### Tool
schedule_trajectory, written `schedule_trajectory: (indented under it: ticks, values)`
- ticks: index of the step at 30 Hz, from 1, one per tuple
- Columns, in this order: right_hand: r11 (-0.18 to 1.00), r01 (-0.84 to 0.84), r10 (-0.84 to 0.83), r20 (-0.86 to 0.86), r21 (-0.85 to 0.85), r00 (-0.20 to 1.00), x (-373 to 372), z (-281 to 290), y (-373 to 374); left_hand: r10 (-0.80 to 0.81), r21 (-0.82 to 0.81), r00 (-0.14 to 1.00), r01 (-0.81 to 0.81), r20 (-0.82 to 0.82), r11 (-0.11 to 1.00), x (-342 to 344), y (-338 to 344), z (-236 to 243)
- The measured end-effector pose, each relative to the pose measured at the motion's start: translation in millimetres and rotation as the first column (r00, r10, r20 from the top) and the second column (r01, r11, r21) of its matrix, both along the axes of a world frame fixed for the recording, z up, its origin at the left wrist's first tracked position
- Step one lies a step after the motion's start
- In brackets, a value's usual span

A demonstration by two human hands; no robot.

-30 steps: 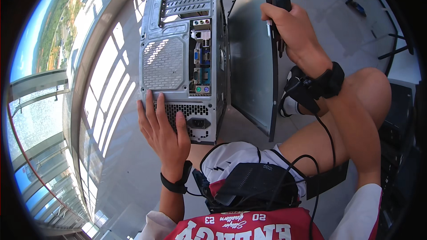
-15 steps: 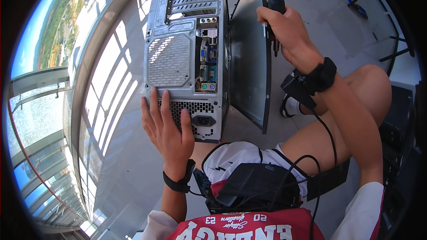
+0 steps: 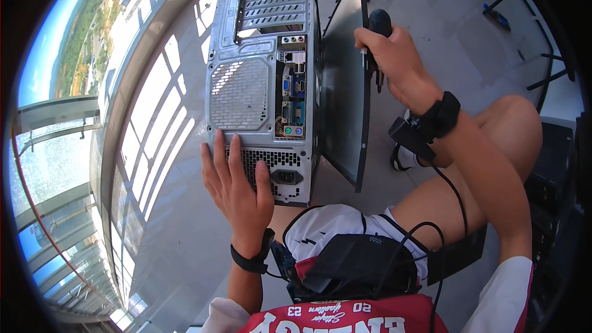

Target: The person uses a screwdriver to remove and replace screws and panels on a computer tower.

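A metal computer case point(image 3: 239, 95) stands before me with its rear side toward me, showing ports, vent holes and a power socket. My left hand point(image 3: 240, 188) lies on its near left part, fingers spread over the vented power supply point(image 3: 285, 159). Along the case's right side stands a dark side panel point(image 3: 345, 86), angled and apart from the case at its near end. My right hand point(image 3: 401, 65) is closed round a screwdriver point(image 3: 380, 23) with a dark handle, its shaft pointing toward me. The same hand grips the panel's outer edge, the thumb hooked over it.
A large window point(image 3: 55, 142) with a metal frame runs along the left. My bent right leg point(image 3: 487, 142) is close to the panel. A black bag point(image 3: 357, 265) with looping cables lies on my lap. Dark equipment point(image 3: 549, 172) stands at the right, and stool legs point(image 3: 549, 71) show beyond.
My right hand has brought the side panel slightly left, narrowing its gap to the case. In the view, the case and my left hand sit a little lower and further right.
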State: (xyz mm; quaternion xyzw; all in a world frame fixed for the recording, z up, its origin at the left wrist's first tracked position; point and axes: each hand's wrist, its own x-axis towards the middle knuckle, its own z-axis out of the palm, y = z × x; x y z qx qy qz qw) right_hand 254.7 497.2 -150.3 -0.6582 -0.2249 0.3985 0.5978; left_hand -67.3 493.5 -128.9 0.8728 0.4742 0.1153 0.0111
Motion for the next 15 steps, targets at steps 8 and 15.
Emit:
schedule_trajectory:
  ticks: [8,15]
  values:
    - [0.999,-0.047,0.044,-0.096,-0.025,0.994,-5.7,2.8,-5.3,0.014,0.004,1.0,-0.014,-0.011,1.0,-1.7,-1.6,-1.1]
    - [0.999,-0.033,0.031,-0.082,-0.013,0.996,-10.4,1.1,-7.3,0.003,0.011,1.0,-0.003,0.01,1.0,2.8,-1.8,1.7]
